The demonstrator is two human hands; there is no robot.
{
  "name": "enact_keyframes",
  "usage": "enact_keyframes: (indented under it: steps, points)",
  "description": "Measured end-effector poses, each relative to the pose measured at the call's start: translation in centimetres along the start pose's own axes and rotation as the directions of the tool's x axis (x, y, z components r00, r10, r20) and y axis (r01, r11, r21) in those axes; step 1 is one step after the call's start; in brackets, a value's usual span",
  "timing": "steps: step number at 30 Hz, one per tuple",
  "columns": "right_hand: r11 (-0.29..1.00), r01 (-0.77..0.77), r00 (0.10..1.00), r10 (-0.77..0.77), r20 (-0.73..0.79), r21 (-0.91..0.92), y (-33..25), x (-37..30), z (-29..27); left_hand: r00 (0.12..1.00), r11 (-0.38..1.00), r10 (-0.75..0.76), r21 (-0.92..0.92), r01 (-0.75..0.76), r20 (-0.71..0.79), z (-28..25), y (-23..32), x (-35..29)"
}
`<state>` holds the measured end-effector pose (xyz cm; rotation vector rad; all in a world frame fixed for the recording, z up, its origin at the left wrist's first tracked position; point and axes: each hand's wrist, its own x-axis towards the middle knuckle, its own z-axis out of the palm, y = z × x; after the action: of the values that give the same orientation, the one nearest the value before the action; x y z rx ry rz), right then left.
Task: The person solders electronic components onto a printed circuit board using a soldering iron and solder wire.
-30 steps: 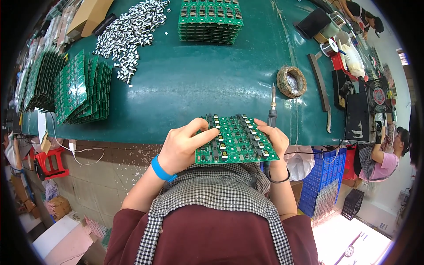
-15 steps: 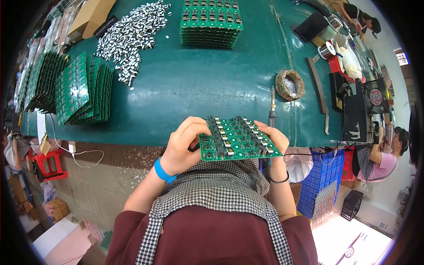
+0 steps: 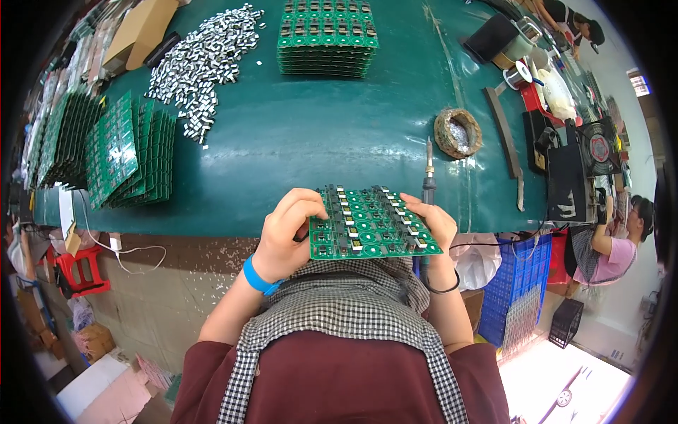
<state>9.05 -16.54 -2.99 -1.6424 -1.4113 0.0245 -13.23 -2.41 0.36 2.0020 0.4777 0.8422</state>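
A green circuit board panel (image 3: 365, 230) with rows of white and black components is held up at the table's near edge. My left hand (image 3: 284, 225) closes on its left side, fingers bent over the edge. On the right side, my right hand (image 3: 438, 225) grips the panel with the thumb along its edge. A soldering iron (image 3: 429, 185) points away from me, tip forward. Its handle passes beneath my right hand and seems held there too; the fingers around it are partly hidden.
On the green table (image 3: 318, 134) lie a heap of small white components (image 3: 205, 67), a board stack (image 3: 328, 42) at the back and leaning boards (image 3: 131, 152) at left. A round bowl (image 3: 458, 134), dark bar (image 3: 503, 131) and fan unit (image 3: 599, 150) stand right. Another person (image 3: 618, 244) sits far right.
The whole view has shifted slightly. The panel has tilted a little, showing more of its upper face. Both hands keep their hold.
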Motion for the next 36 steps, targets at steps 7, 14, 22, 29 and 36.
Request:
enact_keyframes:
  steps: [7,14,22,29,36]
  points:
    - [0.998,0.049,0.999,-0.048,0.015,-0.031,-0.3,0.5,0.2,0.997,0.998,0.035,0.05,-0.032,-0.065,-0.2,-0.5,0.2]
    - [0.997,0.062,0.997,-0.06,0.043,-0.046,-0.2,0.5,-0.1,0.999,0.998,0.001,0.055,0.002,-0.051,0.1,-0.5,0.1]
    - [0.998,0.035,0.999,-0.033,0.034,-0.054,-0.9,1.3,-0.4,0.997,0.998,0.004,0.058,0.0,-0.072,0.2,-0.4,-0.3]
    - [0.985,-0.031,0.986,0.002,0.165,0.172,-1.9,1.8,-1.0,0.998,0.997,-0.005,0.079,0.01,-0.059,0.1,-0.3,-0.5]
    - [0.983,-0.025,0.99,0.0,0.138,0.179,-1.7,1.8,-0.9,0.999,0.996,0.006,0.088,-0.002,-0.054,0.2,-0.2,-0.2]
